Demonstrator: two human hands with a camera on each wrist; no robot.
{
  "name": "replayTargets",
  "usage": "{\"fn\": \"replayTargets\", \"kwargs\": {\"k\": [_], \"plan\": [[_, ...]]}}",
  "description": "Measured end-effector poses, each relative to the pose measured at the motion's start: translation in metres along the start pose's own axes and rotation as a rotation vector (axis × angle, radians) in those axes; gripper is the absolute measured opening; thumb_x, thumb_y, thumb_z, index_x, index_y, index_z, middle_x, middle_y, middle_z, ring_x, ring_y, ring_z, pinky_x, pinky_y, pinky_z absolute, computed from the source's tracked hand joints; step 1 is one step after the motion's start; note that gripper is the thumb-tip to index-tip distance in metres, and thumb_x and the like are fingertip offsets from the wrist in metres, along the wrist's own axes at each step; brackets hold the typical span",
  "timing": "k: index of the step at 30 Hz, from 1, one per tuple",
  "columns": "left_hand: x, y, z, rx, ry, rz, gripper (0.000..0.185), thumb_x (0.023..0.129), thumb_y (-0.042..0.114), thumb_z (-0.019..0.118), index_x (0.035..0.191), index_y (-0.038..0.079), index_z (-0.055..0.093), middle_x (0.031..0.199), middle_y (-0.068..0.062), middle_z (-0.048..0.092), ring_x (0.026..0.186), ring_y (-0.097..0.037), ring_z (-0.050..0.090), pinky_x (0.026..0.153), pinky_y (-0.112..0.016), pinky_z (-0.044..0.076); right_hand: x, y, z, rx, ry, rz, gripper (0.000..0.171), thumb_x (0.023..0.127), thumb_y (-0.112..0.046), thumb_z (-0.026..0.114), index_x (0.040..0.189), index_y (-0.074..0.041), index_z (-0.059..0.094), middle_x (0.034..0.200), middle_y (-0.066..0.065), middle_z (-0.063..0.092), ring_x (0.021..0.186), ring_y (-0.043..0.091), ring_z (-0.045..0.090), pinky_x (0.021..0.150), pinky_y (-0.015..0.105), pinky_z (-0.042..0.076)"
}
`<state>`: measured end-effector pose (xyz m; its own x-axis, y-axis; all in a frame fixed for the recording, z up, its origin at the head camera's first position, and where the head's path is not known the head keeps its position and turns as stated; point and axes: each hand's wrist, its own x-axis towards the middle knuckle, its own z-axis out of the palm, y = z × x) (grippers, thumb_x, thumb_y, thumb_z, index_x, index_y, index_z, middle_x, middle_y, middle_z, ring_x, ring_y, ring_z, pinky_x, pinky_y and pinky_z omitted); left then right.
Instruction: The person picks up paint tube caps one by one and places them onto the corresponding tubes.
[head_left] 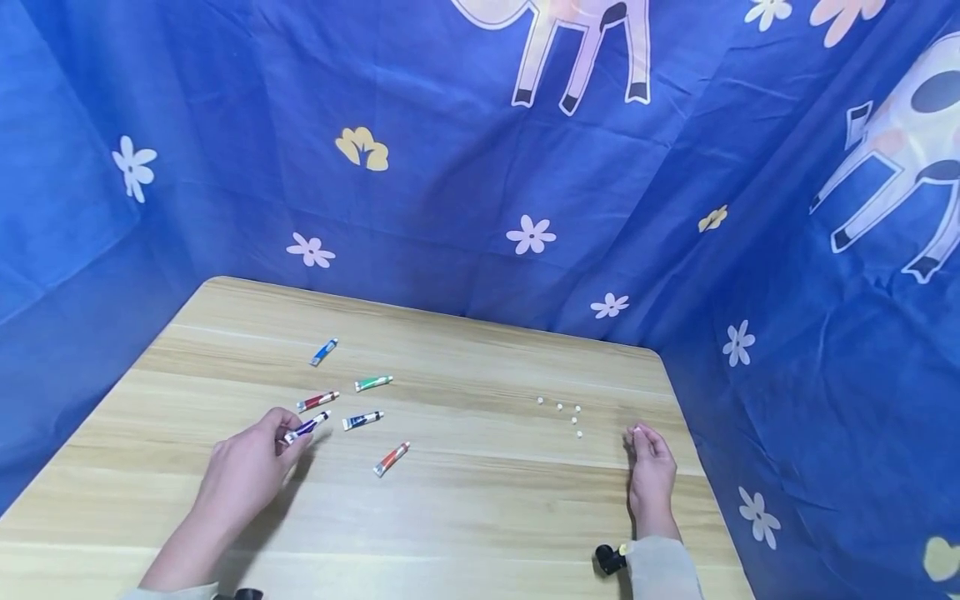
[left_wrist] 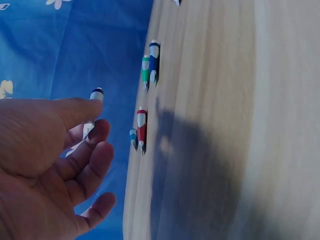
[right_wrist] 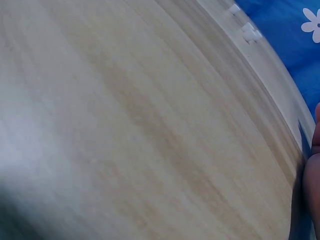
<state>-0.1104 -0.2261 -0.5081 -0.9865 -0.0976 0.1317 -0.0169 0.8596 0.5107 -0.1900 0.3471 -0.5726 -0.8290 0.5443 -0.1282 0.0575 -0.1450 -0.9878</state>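
Note:
My left hand (head_left: 288, 435) pinches a purple paint tube (head_left: 307, 427) between thumb and fingers, just above the wooden table (head_left: 480, 517). In the left wrist view the thumb (left_wrist: 75, 107) lies against that tube (left_wrist: 95, 96). Several more tubes lie nearby: blue (head_left: 324, 352), green (head_left: 373, 382), red (head_left: 317, 401), dark blue (head_left: 363, 420) and orange-red (head_left: 392, 458). My right hand (head_left: 637, 433) rests on the table at the right, fingers curled, a small white cap pinched at its fingertips. Several loose white caps (head_left: 567, 414) lie just left of it.
A blue patterned cloth (head_left: 480, 167) hangs round the table's far and side edges. The right wrist view shows bare wood, two or three caps (right_wrist: 247, 29) near the far edge and a sliver of my finger (right_wrist: 314, 175). Tubes green (left_wrist: 145, 70) and red (left_wrist: 142, 125) lie beyond my left fingers.

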Motion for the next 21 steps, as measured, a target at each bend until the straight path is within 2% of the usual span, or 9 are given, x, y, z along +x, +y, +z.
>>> {"fn": "replayTargets", "kwargs": {"k": [2,6,8,11,15,21], "plan": [[0.0,0.004,-0.001,-0.04,-0.006,-0.001,0.025,0.101,0.025,0.076,0.116,0.006,0.068,0.08,-0.002,0.074,0.063,-0.017,0.057,0.064,-0.044,0.046,-0.001,-0.001,0.0,0.019,0.0,0.007,0.028,0.108,-0.015,0.067,0.131,0.001,0.066,0.098,-0.012,0.078,0.098,0.0,0.076,0.091,0.015,0.059],[-0.002,0.015,0.001,-0.12,-0.005,-0.016,0.023,0.102,0.025,0.075,0.115,0.007,0.067,0.08,0.001,0.069,0.063,-0.015,0.052,0.058,-0.032,0.04,-0.004,-0.004,-0.004,0.13,0.008,0.031,0.015,0.107,-0.013,0.068,0.121,-0.007,0.073,0.094,-0.01,0.076,0.092,0.003,0.072,0.091,0.018,0.059],[-0.002,0.02,0.002,-0.145,-0.003,-0.021,0.024,0.102,0.025,0.075,0.115,0.007,0.067,0.08,0.001,0.068,0.064,-0.015,0.052,0.058,-0.03,0.039,-0.006,-0.005,-0.005,0.201,0.013,0.041,0.009,0.107,-0.012,0.068,0.113,-0.013,0.076,0.092,-0.008,0.075,0.088,0.005,0.069,0.088,0.02,0.059],[-0.002,0.028,0.003,-0.167,-0.004,-0.024,0.023,0.101,0.025,0.076,0.116,0.009,0.068,0.082,0.001,0.068,0.065,-0.014,0.053,0.059,-0.029,0.039,-0.006,-0.009,-0.003,0.291,0.035,0.06,0.013,0.108,-0.009,0.066,0.106,-0.017,0.076,0.089,-0.007,0.072,0.082,0.006,0.063,0.078,0.019,0.054],[0.001,0.036,0.003,-0.205,-0.027,-0.03,0.023,0.102,0.025,0.075,0.118,0.01,0.068,0.085,0.0,0.068,0.067,-0.014,0.053,0.06,-0.028,0.04,-0.01,-0.016,0.007,0.415,0.057,0.108,0.013,0.109,-0.009,0.064,0.107,-0.017,0.075,0.086,-0.006,0.07,0.079,0.005,0.059,0.069,0.017,0.046],[0.007,0.045,0.006,-0.296,-0.032,-0.057,0.025,0.101,0.025,0.078,0.12,0.01,0.07,0.095,-0.002,0.075,0.076,-0.013,0.063,0.066,-0.025,0.048,-0.02,-0.028,0.031,0.513,0.044,0.121,0.012,0.11,-0.014,0.062,0.11,-0.014,0.074,0.087,-0.005,0.068,0.08,0.006,0.059,0.072,0.02,0.049]]}}
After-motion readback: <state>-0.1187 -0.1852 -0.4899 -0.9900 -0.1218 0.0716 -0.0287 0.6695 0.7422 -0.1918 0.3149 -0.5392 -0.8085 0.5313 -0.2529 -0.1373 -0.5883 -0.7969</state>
